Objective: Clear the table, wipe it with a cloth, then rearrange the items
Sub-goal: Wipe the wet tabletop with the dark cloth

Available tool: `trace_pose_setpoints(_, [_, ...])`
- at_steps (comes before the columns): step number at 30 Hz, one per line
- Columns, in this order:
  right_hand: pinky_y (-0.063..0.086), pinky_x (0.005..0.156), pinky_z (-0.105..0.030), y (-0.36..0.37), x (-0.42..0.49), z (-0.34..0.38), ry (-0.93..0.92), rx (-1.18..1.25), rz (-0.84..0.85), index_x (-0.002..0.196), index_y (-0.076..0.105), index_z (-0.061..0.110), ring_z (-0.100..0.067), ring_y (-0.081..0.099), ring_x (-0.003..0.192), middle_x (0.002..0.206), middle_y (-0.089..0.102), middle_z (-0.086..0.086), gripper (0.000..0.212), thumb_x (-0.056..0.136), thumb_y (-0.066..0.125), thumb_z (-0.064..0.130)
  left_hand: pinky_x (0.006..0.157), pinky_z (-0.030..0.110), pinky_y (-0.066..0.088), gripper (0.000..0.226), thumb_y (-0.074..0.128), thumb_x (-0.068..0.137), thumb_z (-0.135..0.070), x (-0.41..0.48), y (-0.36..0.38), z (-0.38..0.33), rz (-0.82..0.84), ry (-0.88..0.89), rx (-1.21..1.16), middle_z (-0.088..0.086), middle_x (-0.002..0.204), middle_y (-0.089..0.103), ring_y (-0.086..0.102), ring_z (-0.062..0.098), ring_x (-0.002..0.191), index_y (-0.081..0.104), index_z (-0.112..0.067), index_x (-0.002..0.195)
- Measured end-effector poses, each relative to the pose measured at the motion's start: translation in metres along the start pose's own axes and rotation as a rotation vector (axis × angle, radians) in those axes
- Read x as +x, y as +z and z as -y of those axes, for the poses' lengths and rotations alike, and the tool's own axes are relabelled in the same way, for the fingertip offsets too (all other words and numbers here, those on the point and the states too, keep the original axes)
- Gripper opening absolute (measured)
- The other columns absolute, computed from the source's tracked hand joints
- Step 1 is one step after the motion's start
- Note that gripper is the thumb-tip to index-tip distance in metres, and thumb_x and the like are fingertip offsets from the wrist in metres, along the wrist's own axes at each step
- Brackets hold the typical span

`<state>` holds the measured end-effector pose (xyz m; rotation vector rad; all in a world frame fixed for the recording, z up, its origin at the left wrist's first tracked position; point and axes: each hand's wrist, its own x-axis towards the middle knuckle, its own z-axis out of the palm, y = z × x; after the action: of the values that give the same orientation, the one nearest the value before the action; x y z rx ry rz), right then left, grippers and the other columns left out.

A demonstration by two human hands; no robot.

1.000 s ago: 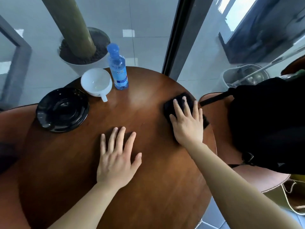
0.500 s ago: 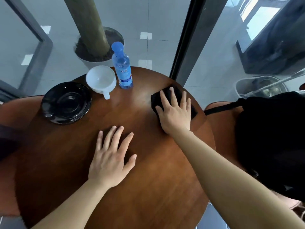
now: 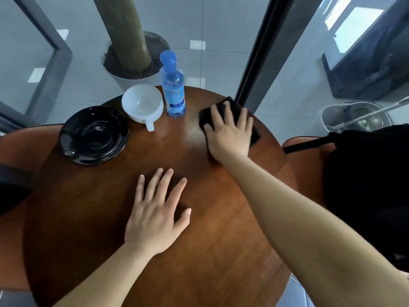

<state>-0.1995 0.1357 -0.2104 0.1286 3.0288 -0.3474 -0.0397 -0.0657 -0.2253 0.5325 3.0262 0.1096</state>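
Observation:
A round brown wooden table (image 3: pixel 115 251) fills the view. My right hand (image 3: pixel 229 134) presses flat, fingers spread, on a black cloth (image 3: pixel 228 106) at the table's far right edge; the hand covers most of the cloth. My left hand (image 3: pixel 156 214) rests flat with straight fingers on the bare wood near the middle. At the far left lies a black plate (image 3: pixel 94 135). Beside it stands a white cup (image 3: pixel 142 106) with its handle towards me, and a clear water bottle (image 3: pixel 172 85) with a blue cap is upright just right of the cup.
A black bag (image 3: pixel 367 185) sits on a brown chair (image 3: pixel 307 169) to the right of the table. Another brown seat (image 3: pixel 20 142) is at the left. Beyond the table stand a potted trunk (image 3: pixel 130 41), a dark window post (image 3: pixel 261 49) and a grey bucket (image 3: pixel 354 117).
My right hand has slid the black cloth leftward and away from me along the far edge, closer to the bottle. My left hand stays flat in about the same place.

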Motion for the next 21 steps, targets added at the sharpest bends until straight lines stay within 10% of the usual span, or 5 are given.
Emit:
trace_pose_setpoints(4, [0.008,0.127,-0.051,-0.003,-0.058,-0.047,-0.471,-0.144,0.093,0.157,0.02,0.043,-0.033,0.006,0.157,0.169,0.019,0.008,0.059,0.102,0.018,0.062,0.123,0.064,0.019,0.069,0.039,0.096,-0.059,0.001,-0.001,-0.001,0.013,-0.004,-0.007,0.016,0.164,0.033,0.026,0.035,0.154,0.038,-0.024,0.155])
trace_pose_setpoints(10, [0.004,0.127,-0.05,-0.014,-0.055,-0.089,0.063,-0.093,0.024,0.16,0.015,0.039,-0.034,0.0,0.157,0.171,0.011,0.004,0.061,0.103,0.025,0.059,0.123,0.064,0.019,0.068,0.038,0.095,-0.059,0.002,-0.001,-0.001,0.02,-0.001,-0.016,0.015,0.163,0.033,0.027,0.036,0.153,0.038,-0.024,0.154])
trace_pose_setpoints(18, [0.008,0.126,-0.051,0.021,-0.17,-0.011,-0.589,-0.124,0.11,0.159,0.021,0.041,-0.033,0.004,0.157,0.17,0.017,0.005,0.055,0.106,0.025,0.057,0.129,0.051,0.011,0.059,0.047,0.086,-0.036,-0.004,-0.018,0.006,-0.111,-0.099,-0.598,0.006,0.153,0.049,0.032,0.02,0.152,0.051,-0.011,0.139])
trace_pose_setpoints(21, [0.015,0.126,-0.048,0.012,-0.145,-0.008,-0.394,-0.068,0.058,0.156,0.033,0.039,-0.03,0.016,0.156,0.167,0.025,0.006,0.054,0.104,0.036,0.054,0.129,0.037,0.011,0.057,0.042,0.087,-0.03,-0.011,-0.032,0.009,-0.151,-0.156,-0.668,0.005,0.148,0.054,0.041,0.021,0.146,0.052,-0.011,0.14])
